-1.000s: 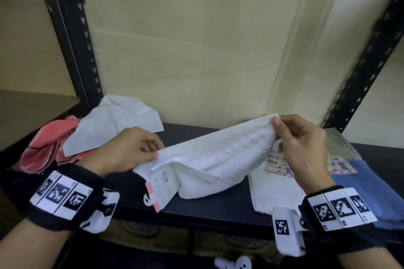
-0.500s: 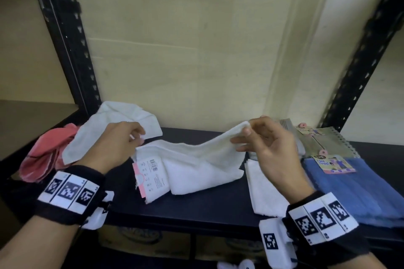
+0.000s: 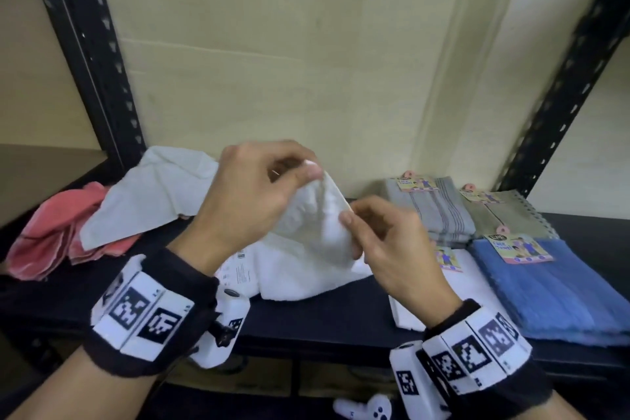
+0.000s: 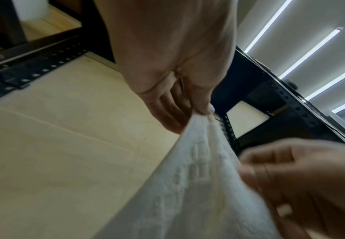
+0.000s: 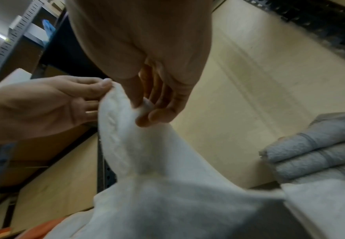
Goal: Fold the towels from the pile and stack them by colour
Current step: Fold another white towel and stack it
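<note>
A white towel (image 3: 306, 249) with a paper label hangs from both hands above the black shelf (image 3: 324, 320). My left hand (image 3: 252, 194) pinches its raised top corner between thumb and fingers, as the left wrist view shows at the towel (image 4: 198, 161). My right hand (image 3: 385, 242) pinches the towel's edge just beside it; in the right wrist view its fingers (image 5: 147, 119) close on the towel (image 5: 142, 145). The towel's lower part rests bunched on the shelf. An unfolded pile lies at the left: a white towel (image 3: 150, 194) over a pink one (image 3: 51, 239).
Folded towels sit at the right: grey (image 3: 433, 208), olive (image 3: 504, 215), blue (image 3: 552, 286) and a white one (image 3: 470, 269) partly behind my right wrist. Black uprights (image 3: 99, 61) frame the shelf, with a wooden back panel (image 3: 289, 61) behind.
Both hands have come together and risen. The left hand moved right and up, the right hand moved left, bringing the two held ends of the white towel side by side.
</note>
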